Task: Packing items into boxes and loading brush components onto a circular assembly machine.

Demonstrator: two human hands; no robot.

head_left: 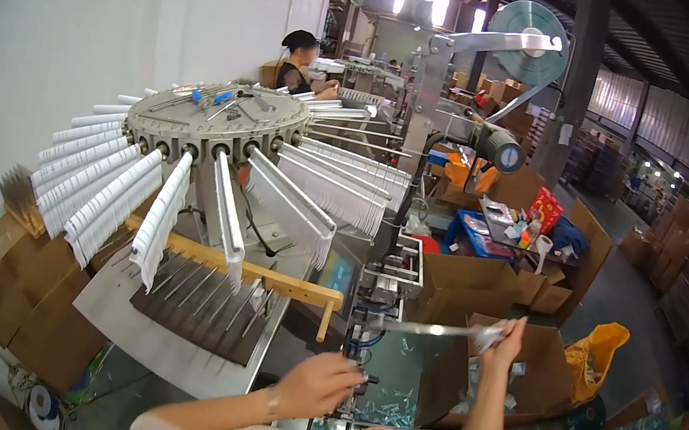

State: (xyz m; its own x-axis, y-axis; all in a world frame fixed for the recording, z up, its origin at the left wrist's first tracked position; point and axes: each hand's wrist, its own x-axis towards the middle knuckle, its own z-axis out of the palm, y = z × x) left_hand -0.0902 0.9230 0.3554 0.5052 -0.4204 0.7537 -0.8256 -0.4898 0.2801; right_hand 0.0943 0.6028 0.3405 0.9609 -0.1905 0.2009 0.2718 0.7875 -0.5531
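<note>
My right hand [507, 340] is raised over an open cardboard box, its fingers closed round a small white bundle. From that bundle a long, pale, shiny rod [430, 330] runs left to the machine's edge. Lower and to the left, my left hand [321, 386] has its fingers curled beside a dark knob on the machine; whether anything is in them I cannot make out. At left stands a round turntable machine [224, 115] with arms all round it. White folded bundles [122, 194] hang from those arms. A wooden rack [260, 274] with thin metal rods lies below them.
The open cardboard box [538, 369] holds white scraps; a yellow bag [596, 356] stands beside it. A metal post [423, 109] carries a film reel [530, 43] overhead. Beyond the turntable sits another person [296, 68]. Brown cartons [39, 299] are stacked at lower left.
</note>
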